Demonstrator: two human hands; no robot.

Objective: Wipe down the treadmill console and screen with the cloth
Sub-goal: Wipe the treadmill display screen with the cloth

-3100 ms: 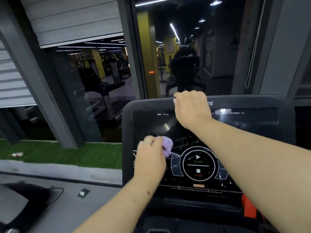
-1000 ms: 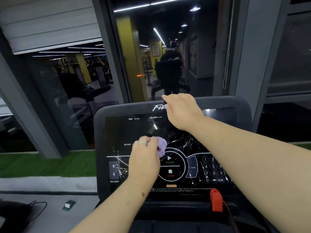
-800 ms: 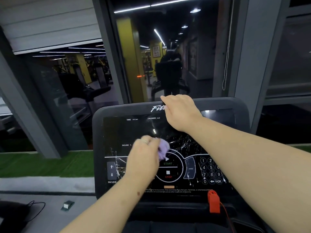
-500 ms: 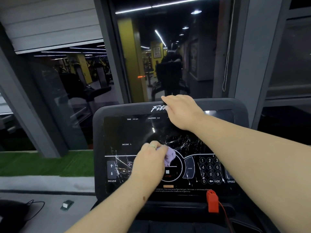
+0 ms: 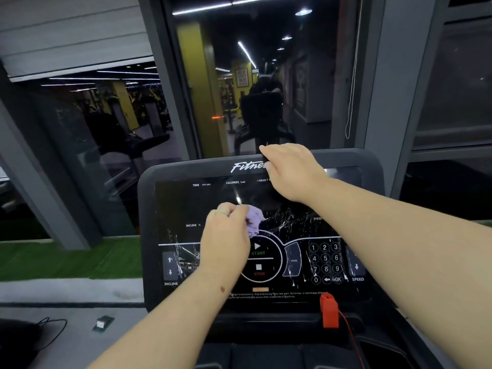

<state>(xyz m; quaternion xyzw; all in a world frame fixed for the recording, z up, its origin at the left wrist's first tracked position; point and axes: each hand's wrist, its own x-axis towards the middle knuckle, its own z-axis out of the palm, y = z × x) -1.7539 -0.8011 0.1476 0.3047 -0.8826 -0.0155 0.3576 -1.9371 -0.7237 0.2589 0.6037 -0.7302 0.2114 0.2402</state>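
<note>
The left hand [image 5: 225, 242] holds the cloth [image 5: 254, 222] bunched in curled fingers, with a lilac wad projecting to the right of the knuckles and pressed against the screen [image 5: 213, 203] just above the START control. The cloth appears soft, light and fully compliant; it should conform to the flat panel and need only modest pressure. The best hold is the present one: a gathered wad in the fingers, with a broad fold left free as the contact face. The right hand [image 5: 291, 170] grips the far top edge of the console [image 5: 346, 161], fingers curled over the rim beside the printed logo, which should steady the unit against the wiping force. The screen surface is glossy, and white crack-like lines spread across its centre and lower left. That area is judged fragile and possibly sharp; light strokes are advised, and loose fibres could snag there. Whether the white streaks over the keypad [image 5: 325, 262] at the right are residue or damage cannot be told. A red safety clip [image 5: 329, 311] with its cord sits at the near edge, where a wide stroke could dislodge it.
</note>
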